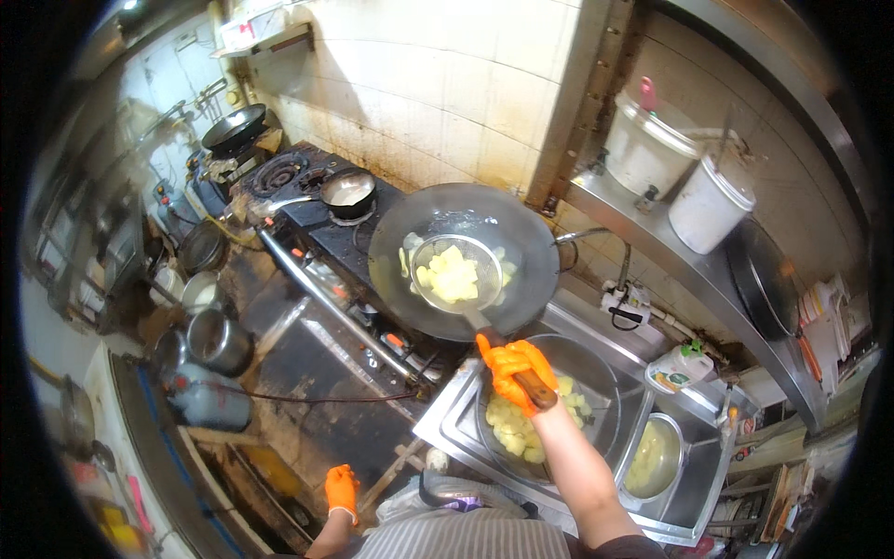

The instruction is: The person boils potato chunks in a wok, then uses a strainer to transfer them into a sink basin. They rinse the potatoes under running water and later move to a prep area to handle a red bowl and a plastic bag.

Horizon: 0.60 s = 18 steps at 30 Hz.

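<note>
My right hand (517,374), in an orange glove, grips the wooden handle of a mesh strainer (456,272). The strainer holds pale yellow chunks of food (450,274), perhaps potato, over a large wok (391,230) on the stove. More pieces lie in the liquid around it. Beneath my right hand and forearm, a wide metal basin (614,412) with similar chunks rests at the sink counter. My left hand (341,490), also gloved in orange, hangs low beside my body, its fingers curled and nothing visible in them.
A small pan (348,192) sits on the stove (307,227) left of the wok. A steel bowl (653,458) of pale pieces stands in the sink at right. White buckets (712,202) occupy the shelf (670,272). Pots (220,342) and a gas cylinder (209,397) stand at left.
</note>
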### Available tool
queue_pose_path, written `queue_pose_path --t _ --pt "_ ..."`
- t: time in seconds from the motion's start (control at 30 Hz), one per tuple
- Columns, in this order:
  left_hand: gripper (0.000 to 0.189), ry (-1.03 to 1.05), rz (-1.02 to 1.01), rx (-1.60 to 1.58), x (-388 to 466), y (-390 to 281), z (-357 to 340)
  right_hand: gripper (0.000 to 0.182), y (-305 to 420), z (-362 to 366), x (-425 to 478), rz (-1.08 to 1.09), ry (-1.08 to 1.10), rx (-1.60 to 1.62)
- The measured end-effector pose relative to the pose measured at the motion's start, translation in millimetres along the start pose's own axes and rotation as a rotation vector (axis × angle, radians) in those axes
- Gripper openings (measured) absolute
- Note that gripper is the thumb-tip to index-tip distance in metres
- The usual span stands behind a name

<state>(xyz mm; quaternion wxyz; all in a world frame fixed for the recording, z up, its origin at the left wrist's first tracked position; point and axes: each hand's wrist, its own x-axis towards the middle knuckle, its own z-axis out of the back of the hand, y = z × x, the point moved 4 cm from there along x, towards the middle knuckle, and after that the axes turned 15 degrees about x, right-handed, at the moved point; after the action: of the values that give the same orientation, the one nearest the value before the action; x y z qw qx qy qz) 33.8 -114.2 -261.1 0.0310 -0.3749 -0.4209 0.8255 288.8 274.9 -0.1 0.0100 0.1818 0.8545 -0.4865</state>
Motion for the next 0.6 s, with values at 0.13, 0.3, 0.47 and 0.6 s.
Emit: queue_pose_path --t 0.13,0.3,0.47,0.6 --pt "0.013 0.083 -0.01 0.032 0.5 19.3 -23.8 0.055 -42.4 3.2 -75.5 -0.003 0.074 -0.038" --pt "0.014 0.191 -0.094 0.121 -0.7 2.1 -68.6 0.053 -45.1 37.8 -210.0 0.062 0.231 -0.009" --pt "0.004 0.268 -0.168 0.098 9.3 2.0 -97.9 0.05 -57.4 88.2 -335.5 0.124 0.436 0.02" --pt "0.013 0.352 -0.135 0.197 -16.5 -1.6 -119.7 0.047 -47.3 131.8 -410.6 0.435 0.517 0.066"
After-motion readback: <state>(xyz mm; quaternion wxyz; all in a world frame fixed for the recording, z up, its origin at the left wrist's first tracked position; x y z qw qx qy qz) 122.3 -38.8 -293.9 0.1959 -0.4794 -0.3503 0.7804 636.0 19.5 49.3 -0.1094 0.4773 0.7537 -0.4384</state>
